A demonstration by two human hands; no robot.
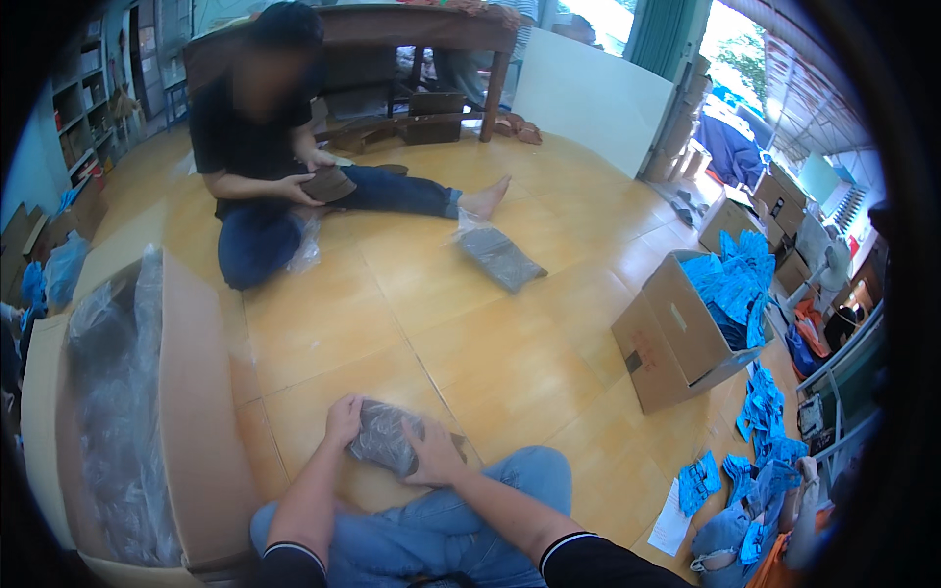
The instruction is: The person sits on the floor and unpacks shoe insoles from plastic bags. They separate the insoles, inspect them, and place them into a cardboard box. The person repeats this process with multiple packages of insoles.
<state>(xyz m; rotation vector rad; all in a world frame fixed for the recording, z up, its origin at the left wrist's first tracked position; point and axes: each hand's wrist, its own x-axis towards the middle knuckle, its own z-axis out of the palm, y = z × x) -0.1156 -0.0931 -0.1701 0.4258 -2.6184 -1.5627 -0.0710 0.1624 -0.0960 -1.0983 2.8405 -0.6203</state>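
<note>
Between my hands, just above my lap, is a dark grey-brown flat bundle in a clear plastic bag (pixel 382 436). My left hand (pixel 342 421) grips its left end, the fingers closed on the edge. Across the right part lies my right hand (pixel 436 453), thumb and fingers pressed on the plastic. What exactly is inside the bag I cannot make out. A similar bagged bundle (pixel 500 258) lies on the floor farther off. To my left stands a large open cardboard box (pixel 191 392), with plastic-wrapped dark contents (pixel 123 412) in it.
Across from me a person (pixel 260 147) sits on the tiled floor, holding a brown flat piece (pixel 328 184). At right stands a cardboard box (pixel 676 338) full of blue packets (pixel 730 284). More blue packets (pixel 765 402) and a paper sheet (pixel 670 519) lie nearby. Behind is a wooden table (pixel 421 34).
</note>
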